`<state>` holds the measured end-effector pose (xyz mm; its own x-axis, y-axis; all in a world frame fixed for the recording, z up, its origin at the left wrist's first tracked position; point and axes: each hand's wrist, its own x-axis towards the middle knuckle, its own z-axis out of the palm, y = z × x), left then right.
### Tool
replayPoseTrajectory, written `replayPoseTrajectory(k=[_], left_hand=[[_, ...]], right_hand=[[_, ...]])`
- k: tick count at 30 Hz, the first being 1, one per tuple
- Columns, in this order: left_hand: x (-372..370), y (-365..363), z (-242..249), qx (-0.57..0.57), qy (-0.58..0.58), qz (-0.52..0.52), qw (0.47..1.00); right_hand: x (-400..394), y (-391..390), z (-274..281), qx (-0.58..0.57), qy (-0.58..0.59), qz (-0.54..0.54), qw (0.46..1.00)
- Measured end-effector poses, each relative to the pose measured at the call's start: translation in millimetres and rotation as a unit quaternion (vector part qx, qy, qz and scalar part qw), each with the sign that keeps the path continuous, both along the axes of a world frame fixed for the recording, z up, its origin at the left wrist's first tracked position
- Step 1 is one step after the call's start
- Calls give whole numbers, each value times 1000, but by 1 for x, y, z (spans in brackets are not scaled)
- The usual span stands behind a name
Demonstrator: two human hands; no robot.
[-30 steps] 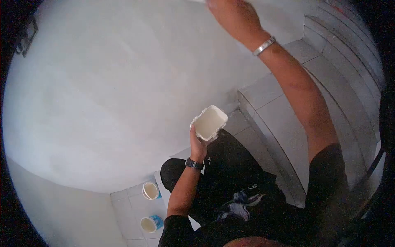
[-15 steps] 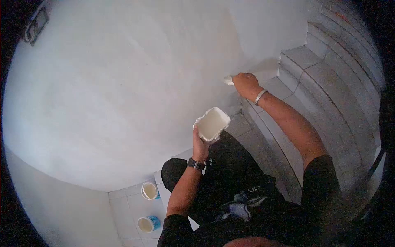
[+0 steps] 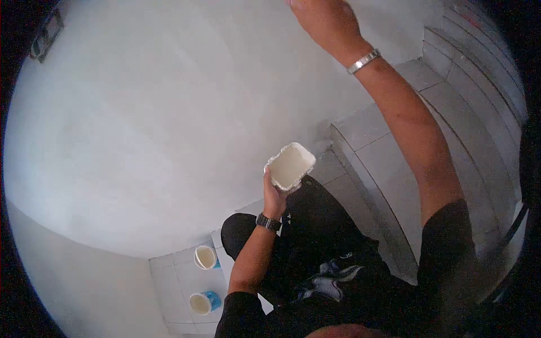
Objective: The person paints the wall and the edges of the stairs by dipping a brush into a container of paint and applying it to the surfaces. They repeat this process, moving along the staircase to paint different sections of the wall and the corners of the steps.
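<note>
My left hand (image 3: 274,194) is closed round the side of a white rectangular tub (image 3: 308,158) with a crusted rim. Pale paint (image 3: 289,168) lies inside it, and the tub is held above my knee. High in the view, my right hand (image 3: 329,25) is raised in front of the white wall (image 3: 169,112), curled and partly cut off by the frame's top edge. The paintbrush it gripped a moment earlier is out of sight now, and so are most of its fingers.
Two buckets stand on the tiled floor (image 3: 166,290) at lower left: one bucket (image 3: 206,257) near the wall and a blue-sided bucket (image 3: 214,301) closer to me. Tiled steps (image 3: 394,163) curve up on the right. A wall fixture (image 3: 47,36) sits at upper left.
My right hand has swung up and slightly left from low on the wall near the steps, taking the brush out of view. The left hand and tub have barely moved.
</note>
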<state>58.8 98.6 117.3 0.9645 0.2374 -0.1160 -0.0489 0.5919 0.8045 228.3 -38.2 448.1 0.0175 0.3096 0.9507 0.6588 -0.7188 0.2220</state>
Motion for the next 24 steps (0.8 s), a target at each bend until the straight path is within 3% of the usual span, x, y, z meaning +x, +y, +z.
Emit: replayPoseTrajectory(k=[2,10,12,15,16,18,24], left_hand=[[-1,0,-1,0,8,4,1000],[0,-2,1,-22,19,14,999],[1,-2,-2,-7,14,11,1000],[-1,-5,5,19,-5,2,1000],[0,-5,5,20,-7,1,1000],[0,-5,4,9,2,1,1000],[3,-2,0,4,12,7,1000]], right_hand=[[25,9,-40,-89,107,-46,989],[16,2,-157,-151,262,-95,949],[19,-13,-185,-205,344,-76,913],[22,-39,-202,-283,371,-51,883],[27,-39,-196,-282,369,-51,884],[45,-33,-172,-189,295,-11,936],[12,-16,-2,-14,36,-4,999]])
